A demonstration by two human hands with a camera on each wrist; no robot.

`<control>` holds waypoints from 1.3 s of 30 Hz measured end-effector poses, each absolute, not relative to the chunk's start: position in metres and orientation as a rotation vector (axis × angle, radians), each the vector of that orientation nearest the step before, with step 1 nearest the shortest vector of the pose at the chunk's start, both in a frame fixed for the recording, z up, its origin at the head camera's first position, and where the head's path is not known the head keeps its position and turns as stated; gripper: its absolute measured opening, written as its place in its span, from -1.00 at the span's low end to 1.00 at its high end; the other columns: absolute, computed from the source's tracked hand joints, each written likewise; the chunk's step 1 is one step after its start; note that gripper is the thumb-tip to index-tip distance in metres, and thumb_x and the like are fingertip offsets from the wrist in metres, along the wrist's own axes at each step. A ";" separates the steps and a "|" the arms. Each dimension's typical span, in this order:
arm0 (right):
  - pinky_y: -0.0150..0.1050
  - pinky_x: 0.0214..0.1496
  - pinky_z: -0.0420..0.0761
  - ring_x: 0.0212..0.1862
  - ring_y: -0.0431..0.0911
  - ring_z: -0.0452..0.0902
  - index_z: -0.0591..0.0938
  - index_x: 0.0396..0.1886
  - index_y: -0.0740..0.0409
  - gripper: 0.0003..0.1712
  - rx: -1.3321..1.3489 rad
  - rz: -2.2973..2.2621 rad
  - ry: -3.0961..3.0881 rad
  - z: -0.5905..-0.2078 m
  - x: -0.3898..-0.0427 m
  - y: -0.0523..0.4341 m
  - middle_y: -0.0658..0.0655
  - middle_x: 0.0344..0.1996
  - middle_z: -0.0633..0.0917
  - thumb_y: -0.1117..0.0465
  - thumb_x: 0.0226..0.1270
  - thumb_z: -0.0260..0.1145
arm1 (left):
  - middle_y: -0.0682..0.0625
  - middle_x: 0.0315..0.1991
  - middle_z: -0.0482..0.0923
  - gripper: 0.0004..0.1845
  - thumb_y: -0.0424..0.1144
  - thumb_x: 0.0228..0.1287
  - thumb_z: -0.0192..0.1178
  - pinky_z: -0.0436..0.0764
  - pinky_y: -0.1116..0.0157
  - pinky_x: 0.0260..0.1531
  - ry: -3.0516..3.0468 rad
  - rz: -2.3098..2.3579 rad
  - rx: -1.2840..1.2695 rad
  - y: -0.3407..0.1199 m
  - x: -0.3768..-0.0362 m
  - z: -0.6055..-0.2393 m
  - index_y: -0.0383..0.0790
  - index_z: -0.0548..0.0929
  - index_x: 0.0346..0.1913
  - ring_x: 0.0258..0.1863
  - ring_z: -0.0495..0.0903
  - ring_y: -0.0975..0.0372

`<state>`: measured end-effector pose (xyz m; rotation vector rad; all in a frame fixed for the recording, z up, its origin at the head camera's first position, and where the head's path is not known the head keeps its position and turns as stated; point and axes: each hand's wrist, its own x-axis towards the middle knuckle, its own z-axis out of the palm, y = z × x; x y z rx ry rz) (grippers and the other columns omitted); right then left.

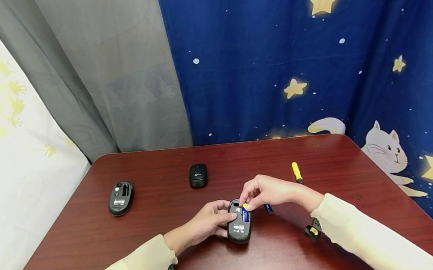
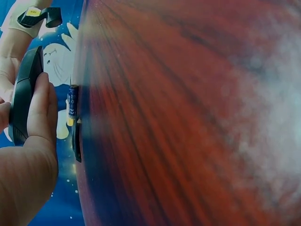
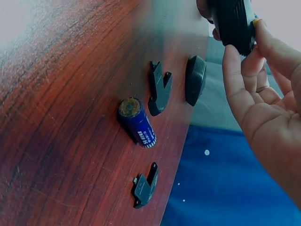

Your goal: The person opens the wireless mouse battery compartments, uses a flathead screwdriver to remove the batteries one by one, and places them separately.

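My left hand (image 1: 214, 218) grips a black computer mouse (image 1: 237, 236) by its left side, with its underside turned up and the battery compartment uncovered. A blue battery with a yellow end (image 1: 245, 215) lies at that compartment. The thumb and fingers of my right hand (image 1: 268, 190) pinch the yellow end. In the right wrist view the held mouse (image 3: 231, 23) hides most of this battery. Another blue battery (image 3: 137, 123) lies on the table beneath the right hand, between two black notched covers (image 3: 160, 89).
On the wooden table (image 1: 154, 160) a second mouse (image 1: 120, 198) lies underside up at the left, its compartment uncovered. A third mouse (image 1: 198, 175) stands upright near the back. A yellow-handled tool (image 1: 296, 172), perhaps a screwdriver, lies beyond the right forearm. Curtains (image 1: 251, 58) hang behind the table.
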<state>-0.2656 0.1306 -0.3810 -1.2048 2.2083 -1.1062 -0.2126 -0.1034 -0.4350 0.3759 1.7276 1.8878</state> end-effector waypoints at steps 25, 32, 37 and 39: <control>-0.04 -0.04 0.65 -0.21 -0.03 0.68 0.62 -0.01 0.32 -0.77 -0.371 -1.916 1.819 -0.385 -0.276 0.171 0.16 -0.28 0.70 0.40 0.40 0.18 | -0.12 -0.25 0.66 -0.62 -0.39 0.29 0.18 0.67 0.32 -0.51 1.707 1.911 0.361 -0.107 -0.213 -0.438 -0.50 0.40 0.10 -0.32 0.67 0.14; -0.05 -0.06 0.65 -0.05 0.07 0.63 0.41 0.24 0.52 -0.53 -0.162 -1.901 1.936 -0.389 -0.273 0.187 0.30 -0.04 0.64 0.33 0.43 0.18 | -0.13 -0.26 0.66 -0.60 -0.39 0.28 0.18 0.65 0.34 -0.53 1.713 1.915 0.347 -0.110 -0.214 -0.438 -0.50 0.40 0.12 -0.33 0.66 0.15; -0.06 -0.02 0.64 0.14 0.21 0.49 0.39 0.28 0.51 -0.50 -0.081 -1.799 2.041 -0.395 -0.270 0.190 0.43 0.20 0.48 0.29 0.46 0.15 | -0.14 -0.26 0.66 -0.60 -0.39 0.28 0.18 0.66 0.33 -0.52 1.728 1.926 0.336 -0.112 -0.214 -0.438 -0.51 0.40 0.12 -0.33 0.67 0.14; -0.06 -0.02 0.64 0.17 0.22 0.47 0.40 0.27 0.50 -0.51 -0.048 -1.781 2.062 -0.397 -0.269 0.191 0.42 0.22 0.46 0.28 0.47 0.15 | -0.14 -0.26 0.66 -0.60 -0.39 0.28 0.18 0.66 0.32 -0.51 1.731 1.930 0.331 -0.113 -0.214 -0.438 -0.51 0.39 0.12 -0.33 0.67 0.14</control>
